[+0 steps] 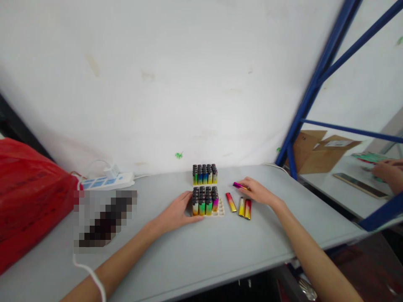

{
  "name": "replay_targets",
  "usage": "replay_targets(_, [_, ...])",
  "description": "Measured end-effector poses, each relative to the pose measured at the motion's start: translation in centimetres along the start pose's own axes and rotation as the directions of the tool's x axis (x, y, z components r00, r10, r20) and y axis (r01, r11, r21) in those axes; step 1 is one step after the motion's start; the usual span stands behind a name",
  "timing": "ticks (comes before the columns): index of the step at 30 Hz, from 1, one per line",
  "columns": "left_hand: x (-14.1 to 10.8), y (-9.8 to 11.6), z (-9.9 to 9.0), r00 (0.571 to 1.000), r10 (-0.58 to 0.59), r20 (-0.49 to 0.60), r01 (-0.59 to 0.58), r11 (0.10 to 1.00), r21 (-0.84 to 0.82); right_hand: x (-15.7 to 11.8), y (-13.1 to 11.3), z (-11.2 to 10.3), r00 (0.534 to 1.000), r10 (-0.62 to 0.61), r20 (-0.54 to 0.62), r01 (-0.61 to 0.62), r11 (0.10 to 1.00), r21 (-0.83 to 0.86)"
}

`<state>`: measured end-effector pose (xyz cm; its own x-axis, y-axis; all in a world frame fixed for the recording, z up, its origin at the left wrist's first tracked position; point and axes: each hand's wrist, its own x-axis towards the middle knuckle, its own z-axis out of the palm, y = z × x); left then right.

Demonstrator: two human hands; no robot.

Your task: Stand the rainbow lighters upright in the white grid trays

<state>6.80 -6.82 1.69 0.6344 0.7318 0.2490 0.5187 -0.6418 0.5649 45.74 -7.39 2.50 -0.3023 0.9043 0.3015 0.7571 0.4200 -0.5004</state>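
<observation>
My left hand (179,213) wraps round the left side of the near tray (221,207), its thumb along the front edge. Rows of upright lighters (202,206) with black tops fill most of that tray; bare slots show at its right side. Just behind it stands a second block of upright lighters (205,175). My right hand (254,191) is closed on a purple lighter (238,185) that points left, to the right of the blocks. A red and yellow lighter (231,202) lies on the table below it, and two more (244,208) lie side by side.
A red plastic bag (31,201) is at the left, beside a white power strip (108,182) and a blurred dark object (107,220). Blue shelf posts (315,92) rise at the right. Beyond them are a cardboard box (315,153), a phone (360,186) and another person's hand (388,171).
</observation>
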Motion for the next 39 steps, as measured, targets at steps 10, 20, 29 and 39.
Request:
replay_targets(10, [0.1,0.9,-0.2,1.000,-0.015,-0.010,0.015,1.000,-0.012,1.3,-3.1,1.3,0.976,0.216,-0.003,-0.183,0.836,0.517])
replay_targets(20, [0.0,0.6,-0.2,1.000,0.014,-0.018,-0.014,1.000,-0.014,2.4,-7.1,3.9,0.928,0.222,-0.298,-0.101,0.922,0.374])
replay_targets(29, [0.0,0.5,-0.1,1.000,0.003,0.000,-0.003,1.000,0.006,2.0,-7.1,5.3,0.930,0.193,-0.311,-0.118,0.963,0.244])
replay_targets(39, [0.1,0.5,0.0,1.000,0.006,-0.020,-0.006,1.000,-0.017,0.1,-10.1,3.5,0.976,-0.102,-0.191,0.133,0.979,0.157])
